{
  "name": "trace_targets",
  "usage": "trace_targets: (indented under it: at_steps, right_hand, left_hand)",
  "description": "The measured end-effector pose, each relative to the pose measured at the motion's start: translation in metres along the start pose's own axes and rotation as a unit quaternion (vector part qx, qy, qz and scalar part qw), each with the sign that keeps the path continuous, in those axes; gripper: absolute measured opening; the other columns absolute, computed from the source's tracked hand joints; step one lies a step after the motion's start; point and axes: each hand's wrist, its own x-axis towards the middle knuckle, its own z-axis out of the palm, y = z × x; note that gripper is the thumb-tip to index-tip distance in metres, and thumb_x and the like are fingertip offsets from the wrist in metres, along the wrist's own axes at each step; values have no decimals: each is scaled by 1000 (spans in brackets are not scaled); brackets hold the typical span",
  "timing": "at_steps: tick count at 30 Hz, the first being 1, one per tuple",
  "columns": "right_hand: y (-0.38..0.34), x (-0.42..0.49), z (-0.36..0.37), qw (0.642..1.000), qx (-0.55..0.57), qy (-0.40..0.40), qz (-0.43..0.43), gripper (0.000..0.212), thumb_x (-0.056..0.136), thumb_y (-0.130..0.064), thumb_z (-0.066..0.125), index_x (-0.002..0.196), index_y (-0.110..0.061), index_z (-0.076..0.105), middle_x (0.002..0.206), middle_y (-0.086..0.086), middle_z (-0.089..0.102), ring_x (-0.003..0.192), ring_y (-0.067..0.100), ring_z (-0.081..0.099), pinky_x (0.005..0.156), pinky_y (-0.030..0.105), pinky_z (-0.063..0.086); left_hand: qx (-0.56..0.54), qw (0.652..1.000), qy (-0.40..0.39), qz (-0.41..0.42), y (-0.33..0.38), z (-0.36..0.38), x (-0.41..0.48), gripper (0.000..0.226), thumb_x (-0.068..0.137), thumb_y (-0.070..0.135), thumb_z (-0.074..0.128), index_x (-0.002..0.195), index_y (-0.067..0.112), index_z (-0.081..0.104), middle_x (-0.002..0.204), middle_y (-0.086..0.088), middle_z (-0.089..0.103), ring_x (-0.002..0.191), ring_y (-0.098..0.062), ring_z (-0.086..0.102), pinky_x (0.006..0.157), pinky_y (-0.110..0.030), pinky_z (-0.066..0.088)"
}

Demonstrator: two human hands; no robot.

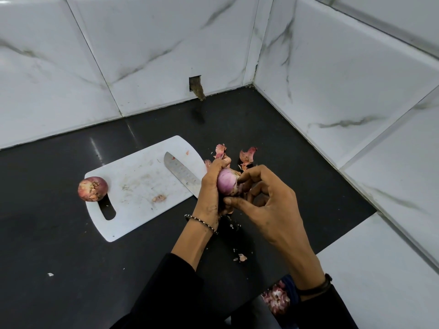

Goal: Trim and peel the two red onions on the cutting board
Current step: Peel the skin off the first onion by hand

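**A:** What sits furthest left?

**B:** An unpeeled onion, skin still on, at the left end of the white cutting board, just beside its handle slot. The board lies on a dark counter.

**A:** And along the board?

**B:** A small scrap of peel near the front edge. Then a knife lying flat at the right end, its handle hidden behind the left hand.

**A:** The hands?

**B:** Both are just right of the board. The left hand's fingers are curled round the second onion, which shows pale purple flesh. The right hand pinches that onion between thumb and forefinger, the other fingers loosely bent.

**A:** Further right?

**B:** Loose peels on the counter behind the hands, with a white tiled wall beyond.
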Motion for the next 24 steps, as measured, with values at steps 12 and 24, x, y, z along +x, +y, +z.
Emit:
trace_targets:
  at_steps: [12, 24]
  right_hand:
    - [2, -7, 11, 999, -12, 52, -7, 25, 76, -17, 86, 79, -20, 61, 84, -10, 60, 76, 9, 59, 63, 15, 47]
    - [1, -7, 8, 996, -12, 83, -16, 43, 74, -24, 89, 106, -26, 60, 98, -13, 63, 87, 9, 63, 70, 23, 55]
  left_hand:
    - [-18, 1000, 8, 15, -1, -1, 7, 45, 87, 47, 56, 52, 20, 63, 56, -2, 59, 49, -16, 48, 58, -21, 36]
    - [-40, 999, 13, 3, -5, 0, 3, 44, 89, 44, 55, 55, 20, 72, 60, -3, 65, 54, -15, 60, 61, -25, 41]
